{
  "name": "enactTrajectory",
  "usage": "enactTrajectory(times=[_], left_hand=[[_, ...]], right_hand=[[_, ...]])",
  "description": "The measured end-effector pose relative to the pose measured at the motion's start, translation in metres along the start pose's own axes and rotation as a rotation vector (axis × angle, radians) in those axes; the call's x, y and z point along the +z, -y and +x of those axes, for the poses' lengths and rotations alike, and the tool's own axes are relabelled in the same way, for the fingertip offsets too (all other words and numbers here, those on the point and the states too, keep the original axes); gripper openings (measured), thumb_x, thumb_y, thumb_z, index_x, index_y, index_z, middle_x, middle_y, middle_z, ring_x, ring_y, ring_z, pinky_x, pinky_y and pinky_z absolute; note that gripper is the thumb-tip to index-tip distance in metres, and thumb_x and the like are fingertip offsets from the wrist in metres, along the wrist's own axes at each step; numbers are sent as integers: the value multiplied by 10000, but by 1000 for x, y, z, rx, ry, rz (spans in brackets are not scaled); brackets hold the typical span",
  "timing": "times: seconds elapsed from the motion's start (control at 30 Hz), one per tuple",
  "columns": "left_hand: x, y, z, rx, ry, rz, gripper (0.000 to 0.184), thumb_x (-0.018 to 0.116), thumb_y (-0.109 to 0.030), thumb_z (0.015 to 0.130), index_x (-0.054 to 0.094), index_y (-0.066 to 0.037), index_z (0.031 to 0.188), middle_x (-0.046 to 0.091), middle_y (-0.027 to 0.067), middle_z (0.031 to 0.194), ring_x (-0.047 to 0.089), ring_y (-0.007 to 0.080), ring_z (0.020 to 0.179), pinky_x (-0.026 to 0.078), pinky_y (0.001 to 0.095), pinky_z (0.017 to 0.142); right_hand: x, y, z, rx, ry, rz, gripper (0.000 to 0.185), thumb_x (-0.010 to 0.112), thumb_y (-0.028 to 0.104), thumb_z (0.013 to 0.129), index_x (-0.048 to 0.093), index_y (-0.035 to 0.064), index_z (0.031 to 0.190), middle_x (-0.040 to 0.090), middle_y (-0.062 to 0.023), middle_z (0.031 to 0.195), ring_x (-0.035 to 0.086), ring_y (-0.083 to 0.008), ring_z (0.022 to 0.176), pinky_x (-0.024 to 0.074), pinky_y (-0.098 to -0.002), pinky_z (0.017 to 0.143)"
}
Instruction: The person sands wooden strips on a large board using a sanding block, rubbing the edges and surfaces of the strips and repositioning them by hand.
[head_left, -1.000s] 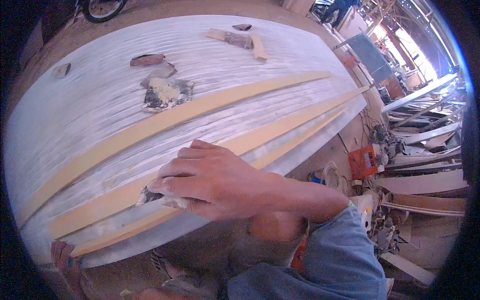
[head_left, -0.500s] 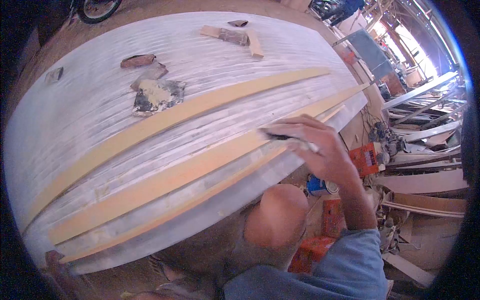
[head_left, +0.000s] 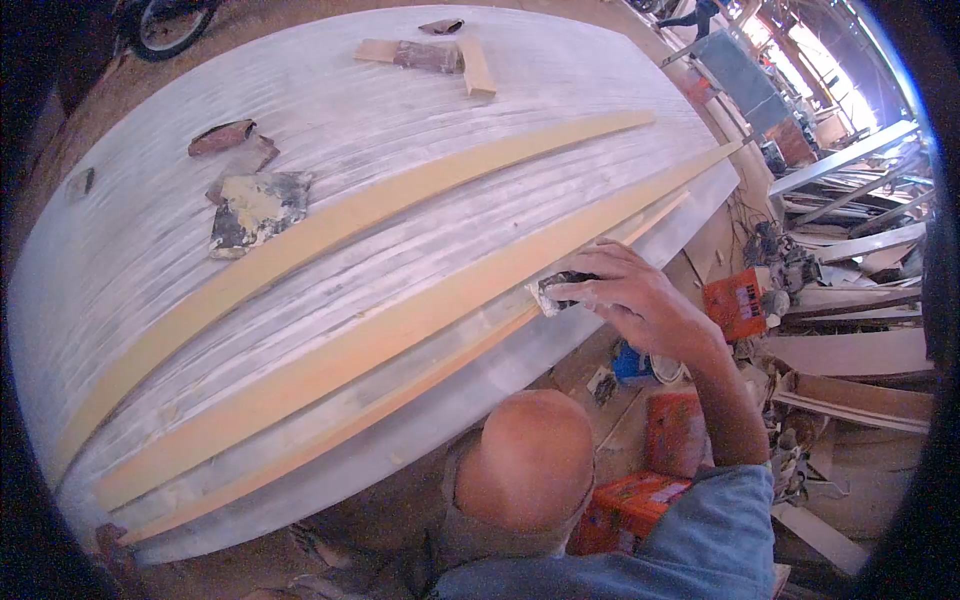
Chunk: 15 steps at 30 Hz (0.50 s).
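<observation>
My right hand (head_left: 640, 295) is closed on a small dark pad (head_left: 558, 292) smeared with white. The pad touches the narrow wooden strip (head_left: 400, 397) nearest me, right of its middle. Dim and blurred at the lower left, my left hand (head_left: 115, 545) is at that strip's near end; its grip is unclear. Beside this strip lies a wider pale strip (head_left: 350, 350), and a curved strip (head_left: 330, 228) lies farther in. All three rest on a large whitish ribbed board (head_left: 120, 260). A square plate (head_left: 260, 212) with cream paste sits beyond the curved strip.
Folded brown scraps (head_left: 222, 138) and wood blocks (head_left: 478, 70) lie on the board's far part. Orange crates (head_left: 735, 305), a blue can (head_left: 630, 363) and piled boards (head_left: 850, 350) stand to the right. A wheel (head_left: 170, 30) is at the top left.
My right hand moved right along the strips with the pad, then slightly down onto the narrow strip. My left hand stays at the lower left. The view has shifted, uncovering more orange crates.
</observation>
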<state>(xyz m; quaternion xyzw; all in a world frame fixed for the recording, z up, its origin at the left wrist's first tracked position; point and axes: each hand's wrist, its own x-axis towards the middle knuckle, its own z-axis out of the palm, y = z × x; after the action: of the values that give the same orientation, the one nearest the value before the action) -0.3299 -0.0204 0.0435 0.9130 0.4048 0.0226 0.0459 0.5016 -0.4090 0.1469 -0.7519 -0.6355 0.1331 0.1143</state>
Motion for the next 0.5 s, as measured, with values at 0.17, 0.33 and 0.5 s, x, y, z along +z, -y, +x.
enactTrajectory(times=[0.17, 0.33, 0.5], left_hand=[[-6, -8, 13, 338, 21, 193, 302, 792, -236, 852, 694, -90, 1098, 679, 111, 1127, 616, 301, 1061, 517, 411, 938], [3, -8, 4, -156, 92, 145, 300, 768, -268, 870, 697, -108, 1114, 671, 120, 1160, 614, 294, 1090, 513, 423, 946], [7, -6, -7, -187, 56, 118, 320, 744, -275, 876, 685, -99, 1137, 653, 128, 1188, 599, 301, 1116, 498, 429, 966]], right_hand=[[8, -3, -2, -10, -66, -71, 419, 588, 7, 845, 673, 123, 1238, 614, -140, 1254, 523, -362, 1227, 375, -483, 1103], [4, 8, 3, 253, -65, -336, 422, 581, -6, 833, 706, 137, 1210, 608, -149, 1278, 526, -361, 1224, 396, -477, 1085], [6, 22, -5, 65, -181, -255, 425, 601, 22, 803, 724, 169, 1182, 602, -124, 1299, 527, -357, 1239, 394, -474, 1111]])
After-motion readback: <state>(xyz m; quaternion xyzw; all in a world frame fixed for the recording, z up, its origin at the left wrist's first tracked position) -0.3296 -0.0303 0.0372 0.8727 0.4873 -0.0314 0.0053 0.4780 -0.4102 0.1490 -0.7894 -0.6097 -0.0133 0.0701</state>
